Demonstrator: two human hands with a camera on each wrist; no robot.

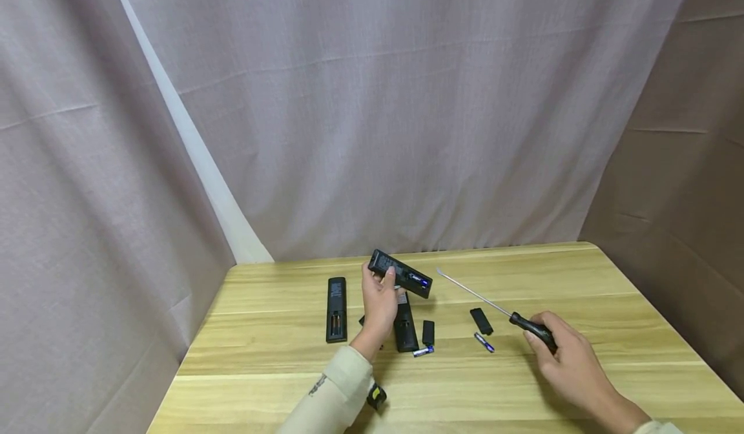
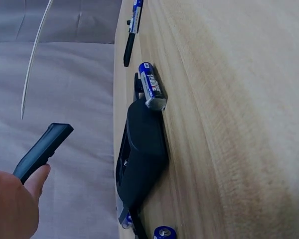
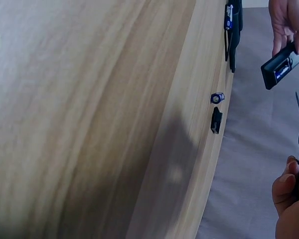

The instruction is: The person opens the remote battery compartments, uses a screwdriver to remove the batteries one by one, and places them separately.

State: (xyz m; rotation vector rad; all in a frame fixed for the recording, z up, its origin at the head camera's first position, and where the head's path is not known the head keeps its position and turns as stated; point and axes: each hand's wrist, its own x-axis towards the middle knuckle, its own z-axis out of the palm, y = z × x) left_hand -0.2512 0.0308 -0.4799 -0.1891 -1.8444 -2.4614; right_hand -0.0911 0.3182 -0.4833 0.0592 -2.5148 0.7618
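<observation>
Black plastic in your left hand: your fingers curl round one end of a remote, lifted clear of the wooden table, its open battery bay turned up with a blue-labelled cell visible inside. Your right hand is wrapped round the black handle of a long screwdriver; the thin shaft slants up and left, its tip near the raised remote but not touching it.

By the look of it you're in the middle of emptying or opening up that remote, tool poised, nothing engaged yet. The next move, I'd judge, calls for a steady left hand and a careful tip placement at the bay, since the shaft is long and the slot small.

Now the other bays. Under your left hand a second remote lies flat, back up; I can't tell whether its bay holds anything. Further left a third remote lies flat too, its compartment open (what's inside is too small to make out). Loose on the table: one battery by the second remote's end, another battery nearer your right hand, a small black cover, and a second cover just beside the screwdriver shaft.
</observation>
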